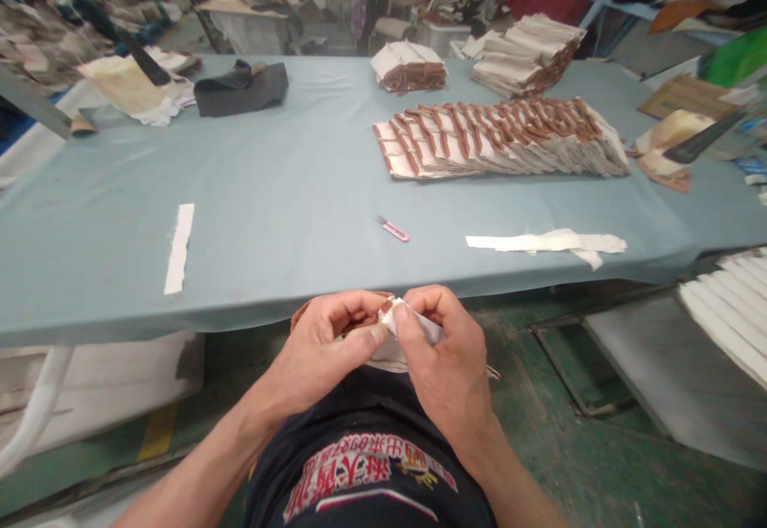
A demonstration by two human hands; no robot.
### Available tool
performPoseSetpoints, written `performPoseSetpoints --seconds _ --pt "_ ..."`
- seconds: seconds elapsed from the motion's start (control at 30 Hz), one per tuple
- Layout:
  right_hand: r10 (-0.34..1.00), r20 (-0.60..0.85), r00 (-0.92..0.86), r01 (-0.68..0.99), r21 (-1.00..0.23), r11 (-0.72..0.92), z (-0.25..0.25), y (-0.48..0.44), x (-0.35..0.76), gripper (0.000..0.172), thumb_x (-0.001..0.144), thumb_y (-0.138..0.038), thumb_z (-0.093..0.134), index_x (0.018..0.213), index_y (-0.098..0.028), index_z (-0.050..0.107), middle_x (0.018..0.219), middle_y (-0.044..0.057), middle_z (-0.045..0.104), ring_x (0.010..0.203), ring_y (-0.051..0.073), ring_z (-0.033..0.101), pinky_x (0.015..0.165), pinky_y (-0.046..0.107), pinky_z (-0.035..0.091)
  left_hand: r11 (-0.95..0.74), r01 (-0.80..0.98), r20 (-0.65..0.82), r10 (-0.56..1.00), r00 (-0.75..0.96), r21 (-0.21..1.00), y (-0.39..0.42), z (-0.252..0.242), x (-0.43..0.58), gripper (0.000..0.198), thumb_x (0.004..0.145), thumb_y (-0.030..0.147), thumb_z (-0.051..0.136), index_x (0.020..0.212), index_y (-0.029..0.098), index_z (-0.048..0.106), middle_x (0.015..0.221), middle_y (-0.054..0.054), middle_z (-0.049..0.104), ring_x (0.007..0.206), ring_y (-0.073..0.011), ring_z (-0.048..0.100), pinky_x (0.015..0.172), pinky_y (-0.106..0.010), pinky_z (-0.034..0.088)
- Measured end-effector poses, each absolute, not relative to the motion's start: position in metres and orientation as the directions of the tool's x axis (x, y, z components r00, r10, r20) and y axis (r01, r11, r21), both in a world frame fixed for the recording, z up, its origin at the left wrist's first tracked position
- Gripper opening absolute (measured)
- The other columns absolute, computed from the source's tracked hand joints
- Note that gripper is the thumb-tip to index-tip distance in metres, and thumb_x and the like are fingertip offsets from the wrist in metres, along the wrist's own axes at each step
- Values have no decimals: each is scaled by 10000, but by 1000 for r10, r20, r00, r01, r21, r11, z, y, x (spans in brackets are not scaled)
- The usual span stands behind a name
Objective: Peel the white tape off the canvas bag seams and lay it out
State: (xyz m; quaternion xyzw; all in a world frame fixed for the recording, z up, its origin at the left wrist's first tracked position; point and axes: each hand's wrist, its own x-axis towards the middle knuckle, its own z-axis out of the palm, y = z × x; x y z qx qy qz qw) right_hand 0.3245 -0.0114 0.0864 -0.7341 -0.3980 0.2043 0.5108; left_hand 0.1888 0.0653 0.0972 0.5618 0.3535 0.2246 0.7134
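Red characters (341, 468) cover the dark shirt (281, 440) (too warped for me to read). From the hands: pink snips (394, 229) on the blue table (300, 192) at 12 o'clock, overlapped brown-edged pieces (503, 140) at 1, white strip (180, 248) at 10. Left hand (329, 336) and right hand (447, 352) both pinch a cream-and-brown cloth (391, 355) between them.

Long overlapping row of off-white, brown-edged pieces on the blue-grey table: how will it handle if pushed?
The overlapping row will probably slide apart layer by layer, since its many layers lean over one another with no binding visible. Rolling looks unlikely, as it lies low on the table. Wavy, uneven edges toward its right end suggest it may bend easily.
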Motion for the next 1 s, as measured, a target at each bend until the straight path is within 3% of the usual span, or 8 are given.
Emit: performPoseSetpoints --seconds 0.33,0.57,0.73,0.87,1.0 --pt "769 94 632 308 -941 -138 71 -12 321 213 884 -396 619 747 -241 568 731 -9 663 658 171 582 656 300 457 144 127 -191 801 568 981 60 87 203 219 829 319 684 854 114 755 797 -62 727 710 -164 594 677 -263 473" --pt "837 -41 546 151 -978 -146 67 -14 328 226 885 -416 612 764 -235 552 726 -20 604 660 157 558 637 284 454 -85 223 -50 840 540 971 54 88 204 171 810 192 574 772 151 735 726 -29 725 665 -156 603 635 -249 463" --pt "857 -104 504 50 -988 -149 58 -16 317 178 929 -390 523 827 -244 523 738 -40 536 689 155 529 650 274 446 -199 308 33 882 470 930 44 80 210 182 816 195 537 696 158 668 646 -7 660 594 -138 549 595 -253 412" --pt "839 -202 506 -100 -979 -176 46 -18 303 212 969 -437 498 876 -247 504 788 -41 500 728 150 513 692 263 455 -81 280 -54 894 444 957 46 65 211 164 773 221 492 644 170 581 602 19 551 574 -123 465 559 -242 367" --pt "879 -317 356 -312 -927 -208 45 -18 305 334 929 -555 610 942 -232 527 796 -37 522 701 137 494 629 240 437 -20 231 -111 835 539 973 60 67 201 146 751 236 477 618 184 509 586 41 457 578 -113 399 540 -231 319"
